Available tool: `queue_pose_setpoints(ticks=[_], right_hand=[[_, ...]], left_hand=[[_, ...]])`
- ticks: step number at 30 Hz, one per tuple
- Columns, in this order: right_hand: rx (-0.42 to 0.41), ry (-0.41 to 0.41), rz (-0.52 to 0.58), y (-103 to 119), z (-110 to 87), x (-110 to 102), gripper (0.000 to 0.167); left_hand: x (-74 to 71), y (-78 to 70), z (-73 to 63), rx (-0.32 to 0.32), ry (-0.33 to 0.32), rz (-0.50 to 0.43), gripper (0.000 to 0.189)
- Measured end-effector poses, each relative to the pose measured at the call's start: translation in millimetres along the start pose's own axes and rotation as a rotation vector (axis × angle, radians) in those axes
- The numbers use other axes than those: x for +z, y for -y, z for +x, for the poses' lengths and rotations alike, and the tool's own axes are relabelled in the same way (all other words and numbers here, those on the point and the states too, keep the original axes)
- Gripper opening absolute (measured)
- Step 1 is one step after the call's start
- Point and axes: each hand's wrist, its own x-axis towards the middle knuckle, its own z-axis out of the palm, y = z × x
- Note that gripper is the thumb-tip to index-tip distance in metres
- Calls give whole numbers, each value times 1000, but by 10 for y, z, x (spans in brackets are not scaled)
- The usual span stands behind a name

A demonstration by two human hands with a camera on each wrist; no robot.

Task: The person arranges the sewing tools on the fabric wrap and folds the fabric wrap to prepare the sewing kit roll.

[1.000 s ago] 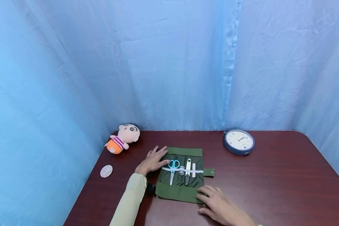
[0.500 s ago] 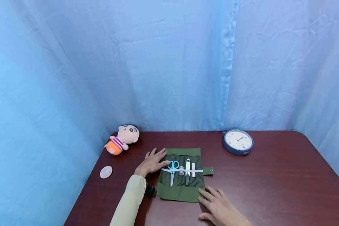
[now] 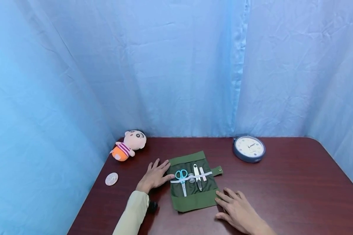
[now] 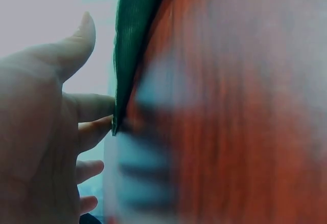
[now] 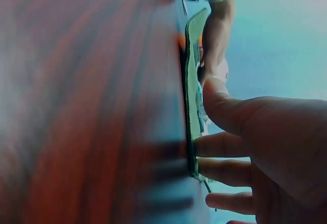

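Observation:
A green fabric roll-up pouch (image 3: 194, 201) lies unfolded and slightly turned on the table. Under its white elastic band sit scissors (image 3: 181, 175) with light-blue handles, a small clear spool-like cylinder (image 3: 191, 178), a slim white-and-dark tool (image 3: 197, 177) and a small white bar (image 3: 203, 174). With fingers spread and fairly straight, my left hand (image 3: 154, 176) touches the pouch's far left corner. My right hand (image 3: 237, 209) touches the near right corner with its fingertips, fingers slightly bent. Both wrist views show fingertips against the pouch edge (image 4: 134, 24), gripping nothing visibly.
A plush doll (image 3: 128, 145) lies at the table's far left, with a round pale disc (image 3: 111, 179) nearer me. At the back right rests a blue-rimmed clock (image 3: 249, 148). Blue curtains (image 3: 176, 71) hang behind the dark red table (image 3: 294, 189).
The pouch has turned counterclockwise, its near edge swinging right and its snap tab tilting up. My right hand has shifted right with it; my left hand has moved slightly nearer me.

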Motion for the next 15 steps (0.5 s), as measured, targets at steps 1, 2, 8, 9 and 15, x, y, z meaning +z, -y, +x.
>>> queue_pose_setpoints(ticks=[1,2,8,9,15], right_hand=[[7,-9,-8,-17,2,2,51],[15,-14,-15,-34,5,3,50],[98,30,-31,-142,34,0,51],[113,42,-29,-161,40,1,51],[187,102,-8,-264,108,21,52]], left_hand=[[2,-6,-19,-2,-2,5,70],[2,-13,-39,-1,-7,7,71],[15,-38,-153,8,-37,13,70],[20,-43,-176,9,-41,10,70],[60,-62,-296,17,-61,-11,72]])
